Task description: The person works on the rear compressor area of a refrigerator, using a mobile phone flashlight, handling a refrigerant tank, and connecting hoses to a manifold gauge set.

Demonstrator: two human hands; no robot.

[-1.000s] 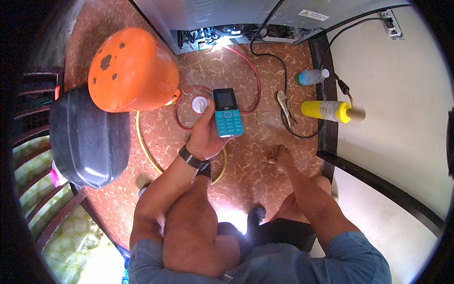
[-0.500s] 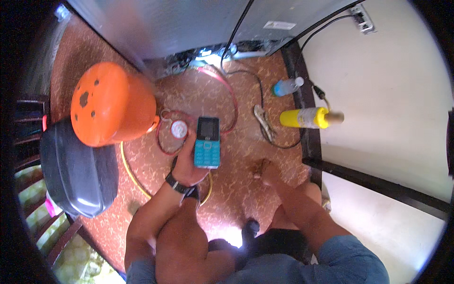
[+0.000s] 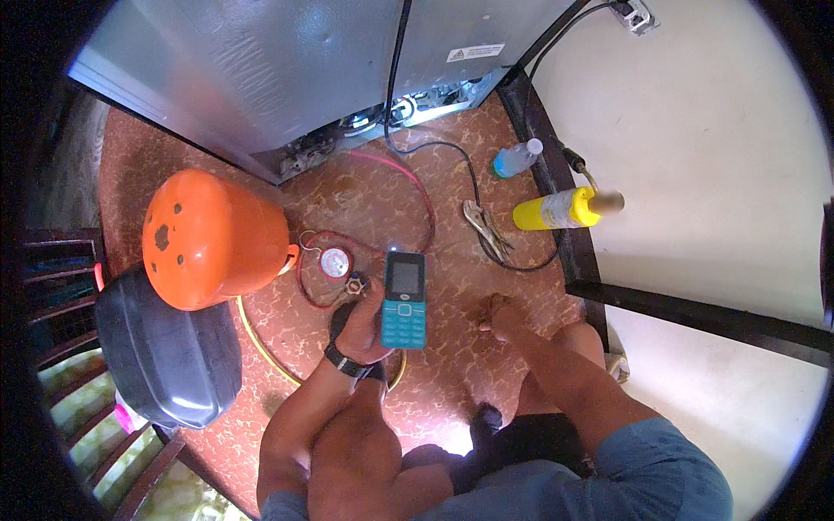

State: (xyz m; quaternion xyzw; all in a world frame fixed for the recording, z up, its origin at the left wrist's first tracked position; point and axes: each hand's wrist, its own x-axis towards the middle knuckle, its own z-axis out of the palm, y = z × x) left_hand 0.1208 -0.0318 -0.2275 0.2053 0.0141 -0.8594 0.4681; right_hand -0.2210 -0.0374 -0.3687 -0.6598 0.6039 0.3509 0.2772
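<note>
My left hand [image 3: 362, 332], with a dark watch on its wrist, grips a teal keypad phone [image 3: 405, 300] face up. A small white light shines at the phone's top edge. Just left of the phone, a round pressure gauge [image 3: 335, 262] with a valve knob [image 3: 355, 284] lies on the floor, joined to a red hose [image 3: 421, 193] and a yellow hose [image 3: 261, 349]. My right hand [image 3: 495, 318] hangs low by my right knee; its fingers are foreshortened and mostly hidden. Locking pliers [image 3: 483, 227] lie ahead of it on a black cord.
A grey refrigerator [image 3: 252, 78] stands ahead, its lower compartment lit. At left are an orange gas cylinder [image 3: 221, 239] and a black case [image 3: 165, 347]. A yellow gas canister [image 3: 552, 212] and a plastic bottle [image 3: 518, 160] are near the right wall [image 3: 695, 174].
The view has shifted, so the scene sits lower. My left hand has brought the phone slightly right and nearer. The phone's light now shows, and the valve knob has come into sight.
</note>
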